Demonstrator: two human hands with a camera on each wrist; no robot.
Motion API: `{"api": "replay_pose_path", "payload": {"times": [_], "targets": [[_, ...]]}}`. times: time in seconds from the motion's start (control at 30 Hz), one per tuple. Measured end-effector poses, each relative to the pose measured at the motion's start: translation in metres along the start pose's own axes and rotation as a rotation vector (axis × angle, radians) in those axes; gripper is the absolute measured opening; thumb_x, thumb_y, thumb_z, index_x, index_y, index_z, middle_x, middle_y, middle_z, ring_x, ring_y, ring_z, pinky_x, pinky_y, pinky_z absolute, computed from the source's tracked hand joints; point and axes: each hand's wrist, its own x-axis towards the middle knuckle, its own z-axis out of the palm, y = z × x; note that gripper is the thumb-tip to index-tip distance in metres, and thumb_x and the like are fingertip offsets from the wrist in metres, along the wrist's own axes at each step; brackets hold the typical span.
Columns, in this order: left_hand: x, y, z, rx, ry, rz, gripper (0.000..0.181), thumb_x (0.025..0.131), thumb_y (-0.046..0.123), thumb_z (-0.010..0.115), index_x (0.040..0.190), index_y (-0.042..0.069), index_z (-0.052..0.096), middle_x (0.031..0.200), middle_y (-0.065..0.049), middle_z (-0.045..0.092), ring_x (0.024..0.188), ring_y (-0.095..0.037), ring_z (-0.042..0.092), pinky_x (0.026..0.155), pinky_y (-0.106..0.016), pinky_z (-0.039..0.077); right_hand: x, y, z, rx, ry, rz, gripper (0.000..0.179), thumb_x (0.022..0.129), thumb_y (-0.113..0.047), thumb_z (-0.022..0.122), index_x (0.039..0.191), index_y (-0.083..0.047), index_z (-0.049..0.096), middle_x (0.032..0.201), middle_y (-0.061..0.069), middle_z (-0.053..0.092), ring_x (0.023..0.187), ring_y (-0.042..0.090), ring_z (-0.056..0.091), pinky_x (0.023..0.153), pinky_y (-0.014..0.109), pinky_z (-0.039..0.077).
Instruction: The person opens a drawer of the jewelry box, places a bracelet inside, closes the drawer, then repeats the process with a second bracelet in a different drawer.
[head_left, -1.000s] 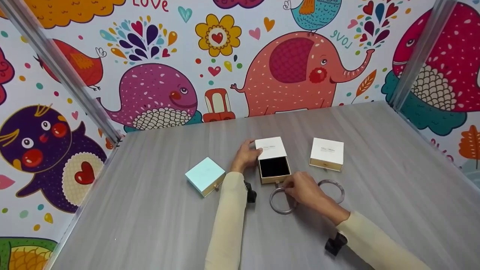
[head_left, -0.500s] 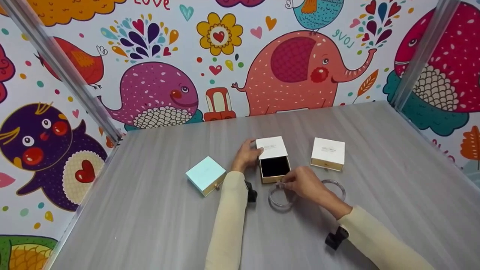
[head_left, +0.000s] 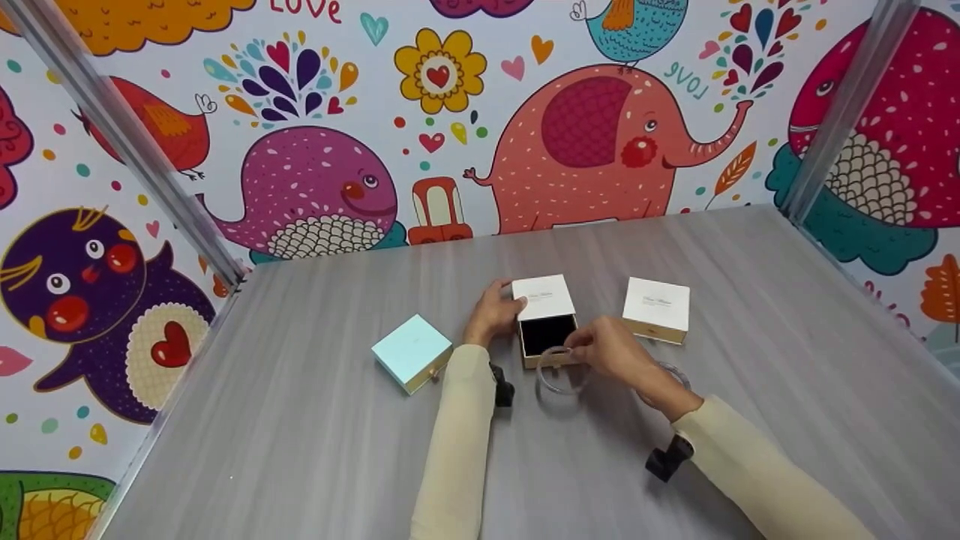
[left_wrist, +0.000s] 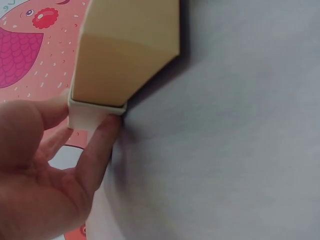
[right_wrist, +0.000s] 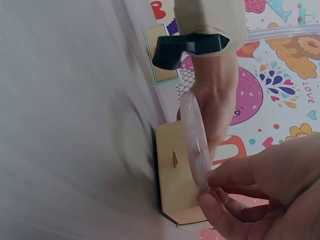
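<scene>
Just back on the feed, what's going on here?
A person's left hand holds a white box with its drawer slid open, while their right hand pinches a clear ring, raised by the drawer's front. A second ring lies on the table, partly hidden. Another white box and a blue box sit closed.

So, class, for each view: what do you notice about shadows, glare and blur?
Right wrist: the clear, round bangle shows pale glints, and a blurred shadow or reflection lies on the grey, grained table; left wrist: a soft shadow edges the gold-and-white cardboard box; head: a soft shadow beneath the right hand.
</scene>
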Motion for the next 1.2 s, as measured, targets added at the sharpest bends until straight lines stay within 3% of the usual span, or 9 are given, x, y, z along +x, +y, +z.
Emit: {"api": "replay_pose_path", "payload": {"times": [0.4,0.73,0.87,1.03,1.2], "targets": [[-0.001,-0.003,-0.003,0.003,0.004,0.008,0.055,0.099,0.013,0.059,0.149,0.000,0.041,0.146,-0.024,0.052,0.126,-0.033,0.057,0.109,-0.045,0.046,0.020,-0.001,-0.005,-0.037,0.027,0.052,0.012,0.083,0.006,0.067,0.090,0.007,0.078,0.089,0.020,0.077,0.071,0.010,0.059,0.061,0.019,0.045],[-0.005,-0.002,-0.002,-0.045,-0.017,-0.023,0.056,0.100,0.014,0.059,0.151,0.003,0.039,0.143,-0.024,0.055,0.128,-0.034,0.057,0.104,-0.043,0.049,0.028,0.002,-0.004,-0.070,0.063,0.032,0.013,0.079,0.007,0.065,0.082,0.007,0.077,0.072,0.017,0.074,0.056,0.004,0.052,0.053,0.018,0.041],[-0.004,-0.001,-0.001,-0.053,-0.015,-0.032,0.056,0.100,0.013,0.059,0.151,0.004,0.039,0.142,-0.024,0.055,0.126,-0.033,0.058,0.101,-0.043,0.051,0.031,0.003,-0.004,-0.090,0.076,0.027,0.012,0.078,0.006,0.066,0.081,0.007,0.077,0.074,0.017,0.075,0.059,0.007,0.055,0.056,0.019,0.043],[-0.003,0.001,0.000,-0.055,-0.029,-0.046,0.055,0.100,0.015,0.058,0.151,0.005,0.038,0.149,-0.021,0.050,0.128,-0.032,0.056,0.106,-0.044,0.048,0.033,0.002,-0.004,-0.119,0.121,0.029,0.007,0.074,0.005,0.070,0.078,0.007,0.076,0.077,0.018,0.075,0.065,0.015,0.059,0.061,0.025,0.048],[-0.002,0.001,-0.001,-0.027,-0.016,-0.027,0.056,0.100,0.015,0.058,0.151,0.004,0.039,0.154,-0.021,0.044,0.134,-0.033,0.052,0.113,-0.046,0.042,0.037,-0.002,-0.002,-0.107,0.167,0.074,0.002,0.072,0.006,0.072,0.072,0.005,0.070,0.070,0.014,0.069,0.063,0.017,0.056,0.059,0.026,0.045]]}}
